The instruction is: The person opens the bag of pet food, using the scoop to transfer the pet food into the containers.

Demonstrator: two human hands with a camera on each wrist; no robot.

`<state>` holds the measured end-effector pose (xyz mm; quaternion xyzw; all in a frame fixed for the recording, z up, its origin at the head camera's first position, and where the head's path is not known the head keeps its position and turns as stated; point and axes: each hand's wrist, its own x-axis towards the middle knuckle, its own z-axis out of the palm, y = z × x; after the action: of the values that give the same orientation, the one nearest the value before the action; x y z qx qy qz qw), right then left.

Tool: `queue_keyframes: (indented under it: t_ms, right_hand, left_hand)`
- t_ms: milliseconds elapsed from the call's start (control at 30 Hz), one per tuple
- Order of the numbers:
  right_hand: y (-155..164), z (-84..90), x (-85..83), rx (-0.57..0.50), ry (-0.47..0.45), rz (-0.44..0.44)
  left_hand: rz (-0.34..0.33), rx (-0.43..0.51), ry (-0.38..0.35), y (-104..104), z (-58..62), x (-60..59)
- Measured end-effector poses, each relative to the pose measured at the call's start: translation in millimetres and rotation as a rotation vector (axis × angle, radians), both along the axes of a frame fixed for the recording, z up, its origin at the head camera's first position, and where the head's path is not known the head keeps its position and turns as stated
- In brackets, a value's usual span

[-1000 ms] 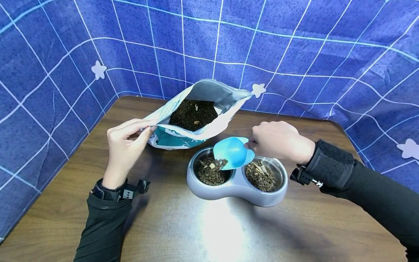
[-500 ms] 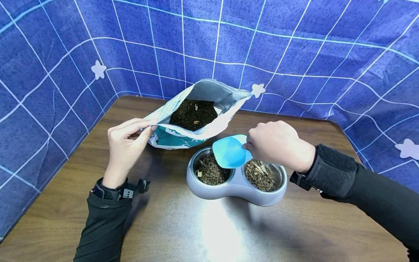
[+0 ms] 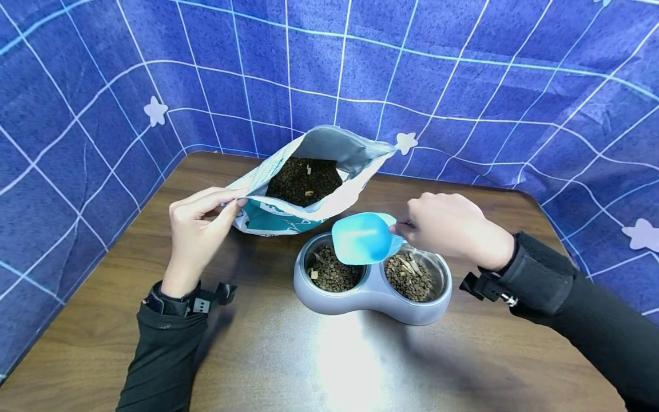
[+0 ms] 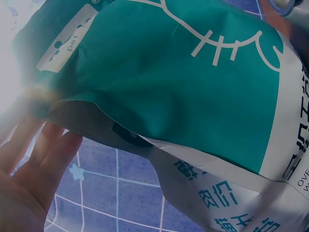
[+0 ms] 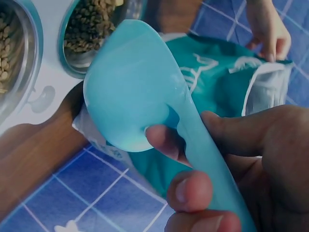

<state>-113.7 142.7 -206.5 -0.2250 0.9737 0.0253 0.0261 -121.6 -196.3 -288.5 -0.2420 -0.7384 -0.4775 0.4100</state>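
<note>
A blue scoop (image 3: 362,237) hangs over the double pet bowl (image 3: 368,302), and its visible bowl holds no kibble. My right hand (image 3: 445,226) grips the scoop's handle (image 5: 212,169), fingers curled round it in the right wrist view. Kibble (image 3: 337,272) lies in both steel bowls, with pale bits on the right-hand heap. Behind them to the left, a white and teal pet food bag (image 3: 280,217) gapes open, dark kibble (image 3: 304,180) inside. At its left corner, my left hand (image 3: 198,226) pinches the rim between thumb and fingers.
The wooden table (image 3: 247,355) carries everything and shows a bright glare in front of the bowls. A blue cloth (image 3: 319,68) with white grid lines and stars rises along the table's back and sides. The bag stands close to that cloth.
Kibble at the scoop's lip a second ago is now in the left bowl. The scoop has levelled, and my right hand has shifted slightly right. My left hand and the bag stay put.
</note>
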Motion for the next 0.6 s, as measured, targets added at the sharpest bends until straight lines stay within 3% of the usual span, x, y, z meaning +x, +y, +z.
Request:
queue_keyframes:
  t_ms: [167,333,467,600]
  right_hand:
    - [22,-4.2,-8.9,-0.078,-0.111,-0.072]
    - [44,-3.1,-17.6,-0.234,-0.253,-0.035]
    - [58,8.7,-21.1,-0.332,-0.39,-0.039]
    - [68,30.3,-20.1,-0.318,-0.48,-0.086]
  left_hand:
    - [0.001,0.0,0.001,0,0.6,0.0]
    - [-0.004,0.002,-0.004,0,0.1,-0.1]
    - [-0.013,0.004,0.002,-1,-1.0,-0.4]
    - [-0.024,0.005,0.009,-1,-0.6,-1.6]
